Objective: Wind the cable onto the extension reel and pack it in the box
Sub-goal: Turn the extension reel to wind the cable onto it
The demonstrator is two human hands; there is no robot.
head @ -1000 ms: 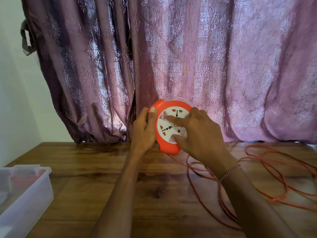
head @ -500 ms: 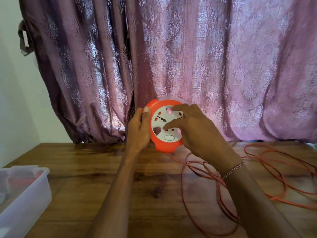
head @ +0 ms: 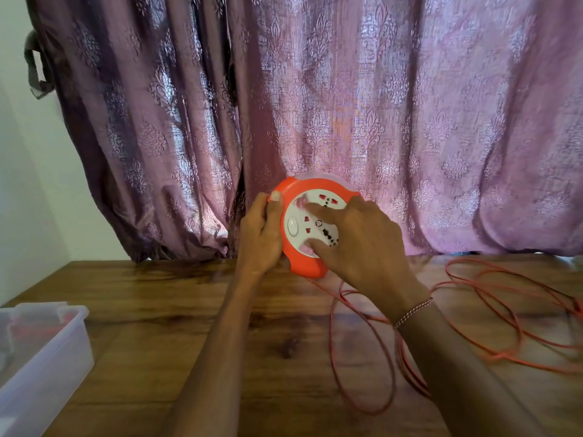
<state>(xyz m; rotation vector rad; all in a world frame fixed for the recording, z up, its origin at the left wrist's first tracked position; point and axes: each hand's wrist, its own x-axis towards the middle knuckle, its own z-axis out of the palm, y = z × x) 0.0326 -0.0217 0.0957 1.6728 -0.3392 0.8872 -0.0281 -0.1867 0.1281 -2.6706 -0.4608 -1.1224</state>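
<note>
socket face turned since last frame, switch now at 9 o'clock. your left hand [head: 262, 230] clamps the reel [head: 307, 266] rim; right hand [head: 356, 244] fingers splayed on its face, cranking. cable [head: 362, 357] limp, loose on bench [head: 189, 310] at 4 o'clock; plastic slippery, grip the rim.

A wooden table [head: 195, 335] is filling the lower half of the view, its dark-grained top running back to the curtain. An orange cable [head: 492, 313] is lying on it in loose, overlapping loops, sprawling over the right side and trailing toward the near edge. At the left corner a clear plastic box [head: 44, 357] is sitting on the wood, well apart from the loops, with something reddish showing blurred through its wall. The middle stretch of tabletop between box and cable is showing only bare wood grain.
</note>
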